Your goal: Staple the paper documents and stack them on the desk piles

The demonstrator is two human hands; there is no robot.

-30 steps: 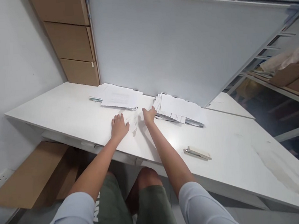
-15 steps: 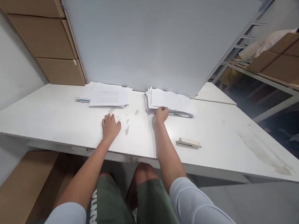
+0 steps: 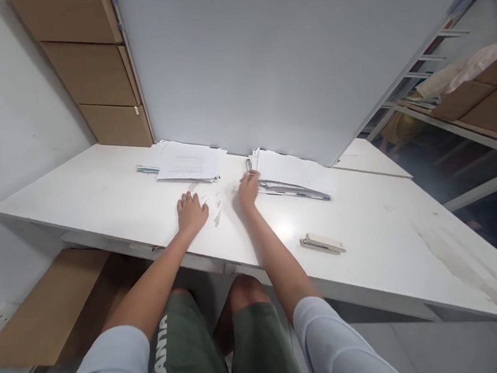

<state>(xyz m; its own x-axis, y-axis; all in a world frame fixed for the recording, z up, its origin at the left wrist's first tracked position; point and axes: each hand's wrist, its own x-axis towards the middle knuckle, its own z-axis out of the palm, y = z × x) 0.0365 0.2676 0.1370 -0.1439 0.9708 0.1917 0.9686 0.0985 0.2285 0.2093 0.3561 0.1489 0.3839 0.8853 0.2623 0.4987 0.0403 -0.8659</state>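
Note:
My left hand [image 3: 192,211] lies flat on the white table [image 3: 101,193], fingers spread, holding nothing. My right hand [image 3: 248,187] reaches to the near left corner of the right stack of papers [image 3: 288,174] and its fingers pinch the edge of the sheets there. A second stack of papers [image 3: 188,163] lies a little beyond my left hand, at the foot of the whiteboard [image 3: 272,62]. A cream stapler [image 3: 323,243] lies on the table to the right of my right forearm.
The large whiteboard leans against the table's far edge. Brown cardboard boxes [image 3: 94,72] are stacked at the back left, and a flat cardboard sheet [image 3: 41,309] sits on the floor to the left. Metal shelving with boxes [image 3: 462,98] stands to the right.
My right hand has shifted from the front edge of the right paper stack to its near left corner. My left hand has stayed flat on the table.

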